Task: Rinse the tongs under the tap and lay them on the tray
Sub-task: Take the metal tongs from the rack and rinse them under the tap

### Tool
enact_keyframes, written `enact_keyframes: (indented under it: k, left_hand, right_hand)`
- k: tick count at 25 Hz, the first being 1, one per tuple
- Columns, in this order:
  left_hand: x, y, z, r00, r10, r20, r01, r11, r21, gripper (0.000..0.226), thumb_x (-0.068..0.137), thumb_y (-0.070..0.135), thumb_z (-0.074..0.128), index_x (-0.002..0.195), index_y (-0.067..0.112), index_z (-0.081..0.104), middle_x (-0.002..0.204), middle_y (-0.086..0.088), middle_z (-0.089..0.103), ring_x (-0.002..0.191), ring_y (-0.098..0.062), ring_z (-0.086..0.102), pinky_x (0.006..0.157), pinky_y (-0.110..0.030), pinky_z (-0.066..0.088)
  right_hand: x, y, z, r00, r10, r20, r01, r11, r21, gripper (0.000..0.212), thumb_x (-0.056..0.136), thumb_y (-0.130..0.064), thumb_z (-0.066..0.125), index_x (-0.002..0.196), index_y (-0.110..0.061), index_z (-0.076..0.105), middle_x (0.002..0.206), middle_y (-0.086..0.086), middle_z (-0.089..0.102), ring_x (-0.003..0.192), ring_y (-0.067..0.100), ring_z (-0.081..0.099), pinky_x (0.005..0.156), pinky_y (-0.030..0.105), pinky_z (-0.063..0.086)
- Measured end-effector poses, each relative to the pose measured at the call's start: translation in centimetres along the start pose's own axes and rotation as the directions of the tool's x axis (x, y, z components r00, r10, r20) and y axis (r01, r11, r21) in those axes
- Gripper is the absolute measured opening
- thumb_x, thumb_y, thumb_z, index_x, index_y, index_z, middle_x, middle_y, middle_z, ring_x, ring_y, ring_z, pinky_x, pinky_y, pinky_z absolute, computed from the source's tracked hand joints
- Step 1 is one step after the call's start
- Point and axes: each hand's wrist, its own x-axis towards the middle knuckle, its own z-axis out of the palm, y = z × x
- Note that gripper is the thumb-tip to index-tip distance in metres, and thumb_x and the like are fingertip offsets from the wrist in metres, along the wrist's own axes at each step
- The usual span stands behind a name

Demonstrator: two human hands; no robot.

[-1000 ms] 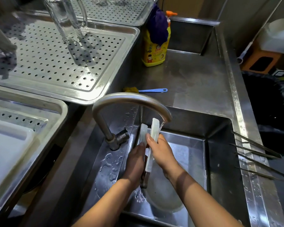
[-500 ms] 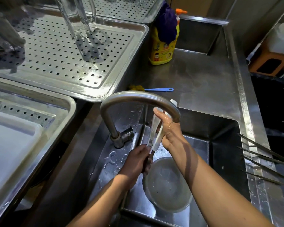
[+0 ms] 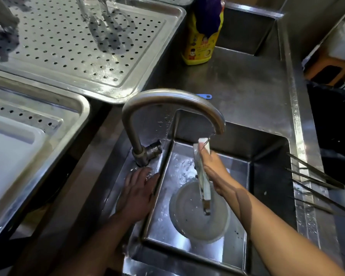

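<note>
My right hand [image 3: 215, 170] grips the white tongs [image 3: 202, 176] upright in the sink basin, their white tips right under the spout of the curved tap [image 3: 167, 100], where a thin stream of water runs. The metal hinge end points down over a round bowl [image 3: 199, 226] on the sink floor. My left hand [image 3: 137, 192] lies flat with straight fingers on the wet sink ledge, just in front of the tap's base, holding nothing. The perforated steel tray [image 3: 108, 84] sits at the upper left.
A second tray [image 3: 72, 120] with a white board lies at left. A yellow soap bottle [image 3: 199, 46] with a purple cloth stands behind the sink, a blue-handled brush [image 3: 204, 96] near it. Several dark metal rods [image 3: 317, 186] rest on the sink's right rim. Glassware stands on the far tray.
My left hand has let go of the tongs and moved left onto the sink ledge by the tap base. My right hand alone now holds them under the spout.
</note>
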Motion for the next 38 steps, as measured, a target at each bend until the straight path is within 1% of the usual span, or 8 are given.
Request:
enact_keyframes:
  k: [2,6,8,11,15,22,33,38]
  left_hand:
    - [0.0,-0.2,0.1,1.0,-0.007,-0.01,0.007,1.0,0.013,0.053,0.087,0.033,0.039,0.133,0.019,0.06,0.138,-0.012,0.057,0.129,-0.036,0.051,0.11,-0.051,0.034]
    - [0.3,-0.2,0.3,0.999,-0.021,-0.047,0.022,1.0,0.019,0.06,0.078,0.03,0.043,0.135,0.015,0.059,0.138,-0.011,0.058,0.128,-0.034,0.052,0.11,-0.048,0.034]
    - [0.2,-0.4,0.6,0.997,-0.028,-0.072,0.03,0.999,0.031,0.062,0.077,0.028,0.045,0.136,0.015,0.057,0.139,-0.008,0.057,0.129,-0.031,0.051,0.112,-0.046,0.032]
    - [0.3,-0.7,1.3,0.991,-0.012,-0.133,0.016,0.999,0.033,0.066,0.071,0.022,0.052,0.136,0.015,0.057,0.138,-0.007,0.057,0.128,-0.03,0.049,0.11,-0.046,0.033]
    - [0.3,-0.8,1.7,0.985,0.0,-0.172,0.002,1.0,0.009,0.067,0.069,0.017,0.056,0.136,0.014,0.057,0.137,-0.007,0.056,0.127,-0.029,0.047,0.109,-0.046,0.033]
    - [0.4,-1.1,2.0,0.984,0.037,-0.175,-0.029,0.998,0.049,0.069,0.069,0.021,0.056,0.138,0.015,0.054,0.138,-0.007,0.053,0.129,-0.029,0.046,0.107,-0.046,0.032]
    - [0.3,-0.6,1.3,0.994,0.008,-0.105,0.001,0.997,0.081,0.07,0.068,0.02,0.062,0.137,0.017,0.051,0.139,-0.006,0.049,0.126,-0.029,0.043,0.105,-0.048,0.034]
    - [0.5,0.9,0.7,0.999,-0.043,-0.032,0.046,0.997,0.069,0.07,0.067,0.015,0.067,0.135,0.011,0.053,0.139,-0.014,0.05,0.125,-0.038,0.046,0.104,-0.054,0.038]
  right_hand:
    - [0.8,3.5,-0.3,0.997,0.065,0.044,-0.053,0.972,-0.229,0.07,0.077,-0.076,0.056,0.122,-0.022,0.058,0.109,-0.002,0.065,0.084,0.014,0.062,0.065,0.029,0.048]
    - [3.3,9.8,-0.1,0.982,0.17,0.083,-0.07,0.734,-0.676,0.091,0.07,-0.073,0.068,0.138,-0.015,0.05,0.135,0.011,0.06,0.113,0.03,0.06,0.092,0.037,0.05]
    - [4.3,12.8,0.3,0.983,0.17,0.063,-0.074,0.695,-0.716,0.097,0.065,-0.074,0.071,0.14,-0.017,0.049,0.14,0.011,0.058,0.121,0.03,0.058,0.101,0.039,0.047]
    - [5.3,16.9,1.5,0.967,0.254,0.017,-0.134,0.565,-0.814,0.119,0.065,-0.079,0.067,0.155,-0.016,0.022,0.158,0.017,0.031,0.14,0.035,0.038,0.111,0.045,0.037]
    - [6.0,20.0,3.4,0.974,0.226,-0.027,-0.131,0.458,-0.879,0.135,0.059,-0.084,0.066,0.157,-0.016,0.003,0.156,0.018,0.026,0.137,0.041,0.034,0.107,0.053,0.038]
    - [5.2,22.0,3.3,0.988,0.135,-0.075,-0.135,0.514,-0.847,0.137,0.054,-0.086,0.064,0.157,-0.022,0.0,0.164,0.017,0.011,0.138,0.043,0.034,0.11,0.054,0.033]
    - [0.0,18.6,-1.1,0.997,0.016,-0.071,-0.062,0.696,-0.715,0.079,0.082,-0.054,0.068,0.147,-0.018,0.041,0.145,0.012,0.048,0.132,0.034,0.045,0.105,0.04,0.043]
    - [-5.0,15.9,-5.1,0.989,-0.092,-0.112,0.024,0.866,-0.499,0.054,0.081,-0.042,0.067,0.131,-0.024,0.058,0.127,0.002,0.062,0.117,0.023,0.058,0.091,0.032,0.047]
